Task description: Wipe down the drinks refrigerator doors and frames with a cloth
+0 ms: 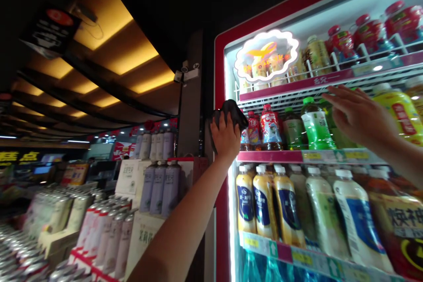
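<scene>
My left hand [226,137] reaches up with its fingers pressed over a dark cloth [234,109], against the left edge of a glass-fronted drinks fridge [220,70]. The cloth is bunched above the fingertips and covers part of the fridge's red frame. On the right, my right hand [361,114] is raised before the glass, fingers stretched out, holding nothing. Whether it touches the glass I cannot tell. Behind the glass between the hands stand a red-capped bottle [270,124] and a green bottle [315,125]. A glowing scalloped sign [266,56] is above them.
Lower fridge shelves hold yellow bottles with dark labels [263,202] and white-capped bottles [358,216]. Left of the fridge, purple bottles [158,187] stand on boxes, with stacked cans [114,238] in front. A dark pillar [191,105] rises beside the fridge.
</scene>
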`<action>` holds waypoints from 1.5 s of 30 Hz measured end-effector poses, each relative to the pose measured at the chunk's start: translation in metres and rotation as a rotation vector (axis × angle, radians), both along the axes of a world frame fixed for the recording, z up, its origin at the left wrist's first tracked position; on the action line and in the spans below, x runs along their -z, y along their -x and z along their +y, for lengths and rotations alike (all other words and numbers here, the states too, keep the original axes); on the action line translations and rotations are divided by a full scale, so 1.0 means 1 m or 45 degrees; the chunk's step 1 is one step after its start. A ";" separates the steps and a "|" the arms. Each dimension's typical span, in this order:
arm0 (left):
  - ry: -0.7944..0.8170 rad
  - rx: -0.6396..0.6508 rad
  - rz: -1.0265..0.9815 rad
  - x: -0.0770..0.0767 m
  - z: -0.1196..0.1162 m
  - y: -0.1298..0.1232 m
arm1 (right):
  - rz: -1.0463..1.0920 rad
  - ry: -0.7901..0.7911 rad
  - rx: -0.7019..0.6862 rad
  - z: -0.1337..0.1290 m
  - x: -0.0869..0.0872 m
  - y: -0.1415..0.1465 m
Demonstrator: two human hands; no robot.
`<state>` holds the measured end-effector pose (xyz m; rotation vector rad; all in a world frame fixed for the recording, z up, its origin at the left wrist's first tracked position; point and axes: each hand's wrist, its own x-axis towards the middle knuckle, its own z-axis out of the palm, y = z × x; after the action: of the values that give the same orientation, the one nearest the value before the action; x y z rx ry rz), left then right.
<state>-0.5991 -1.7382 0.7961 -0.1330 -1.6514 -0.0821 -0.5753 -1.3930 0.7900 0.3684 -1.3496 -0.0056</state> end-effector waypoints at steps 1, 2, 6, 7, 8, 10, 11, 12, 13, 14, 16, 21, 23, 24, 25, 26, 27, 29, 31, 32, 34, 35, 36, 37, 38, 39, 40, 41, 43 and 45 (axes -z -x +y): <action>0.027 0.000 -0.005 0.016 -0.003 0.000 | 0.012 -0.007 0.017 0.000 0.000 0.000; 0.055 0.003 -0.008 0.030 -0.006 -0.001 | 0.022 -0.016 0.035 0.000 0.000 0.000; 0.091 -0.006 -0.004 0.029 -0.012 0.001 | 0.058 -0.033 0.076 -0.002 0.000 -0.002; 0.080 -0.012 0.000 0.015 -0.012 0.002 | 0.064 -0.035 0.080 -0.002 0.001 -0.003; 0.070 -0.016 0.005 -0.002 -0.010 0.003 | 0.065 -0.039 0.083 -0.002 0.001 -0.003; 0.039 -0.020 0.022 -0.032 -0.007 0.005 | 0.065 -0.052 0.083 -0.001 0.001 -0.003; 0.025 -0.021 0.035 -0.041 -0.005 0.005 | 0.065 -0.059 0.081 -0.001 0.001 -0.003; 0.014 -0.018 0.048 -0.044 -0.004 0.005 | 0.067 -0.063 0.077 -0.001 0.001 -0.003; 0.007 -0.014 0.060 -0.040 -0.004 0.005 | 0.069 -0.062 0.074 -0.001 0.001 -0.003; 0.004 -0.006 0.069 -0.031 -0.004 0.004 | 0.071 -0.059 0.072 -0.001 0.002 -0.003; 0.021 0.017 0.079 0.000 -0.007 0.003 | 0.072 -0.046 0.071 -0.001 0.002 -0.002; 0.215 0.087 0.073 0.038 -0.018 0.003 | 0.055 -0.025 0.091 -0.003 0.003 -0.003; 0.184 0.093 0.053 0.011 -0.016 0.004 | 0.050 -0.027 0.095 -0.002 0.003 -0.003; 0.141 0.089 0.035 -0.007 -0.014 0.004 | 0.048 -0.030 0.093 -0.002 0.003 -0.004; 0.088 0.082 0.011 -0.024 -0.011 0.004 | 0.046 -0.032 0.088 -0.001 0.003 -0.004; 0.041 0.073 0.000 -0.038 -0.007 0.004 | 0.045 -0.035 0.080 0.000 0.003 -0.004; 0.006 0.064 -0.006 -0.047 -0.004 0.003 | 0.044 -0.037 0.071 0.001 0.003 -0.003; -0.015 0.052 0.000 -0.042 0.001 -0.001 | 0.044 -0.035 0.055 0.002 0.004 -0.003; 0.007 0.049 0.001 -0.010 0.000 -0.004 | 0.047 -0.033 0.048 0.003 0.004 -0.002; 0.025 0.052 -0.006 0.012 -0.002 -0.006 | 0.049 -0.032 0.048 0.003 0.004 -0.001; 0.081 0.066 -0.037 0.056 -0.009 -0.009 | 0.057 -0.027 0.042 0.002 0.004 -0.002; 0.128 0.081 -0.052 0.072 -0.012 -0.009 | 0.058 -0.026 0.040 0.002 0.004 -0.002; 0.164 0.091 -0.065 0.081 -0.016 -0.009 | 0.057 -0.027 0.042 0.001 0.003 -0.002; 0.177 0.095 -0.070 0.083 -0.017 -0.009 | 0.055 -0.029 0.045 0.001 0.003 -0.003; 0.162 0.094 -0.070 0.078 -0.017 -0.008 | 0.053 -0.030 0.047 0.000 0.003 -0.004; 0.121 0.090 -0.063 0.067 -0.015 -0.007 | 0.054 -0.031 0.048 0.000 0.003 -0.004; 0.055 0.084 -0.049 0.052 -0.011 -0.005 | 0.056 -0.030 0.045 -0.001 0.003 -0.005; -0.012 0.080 -0.034 0.036 -0.004 -0.004 | 0.059 -0.028 0.038 -0.001 0.003 -0.005; -0.093 0.085 0.002 0.012 0.011 -0.005 | 0.063 -0.022 0.021 -0.002 0.002 -0.006; 0.011 0.121 0.017 0.010 0.025 -0.010 | 0.057 -0.014 0.012 -0.002 0.002 -0.007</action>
<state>-0.5895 -1.7136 0.7864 -0.2182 -1.6324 -0.1461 -0.5681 -1.3952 0.7878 0.3692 -1.3073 -0.0294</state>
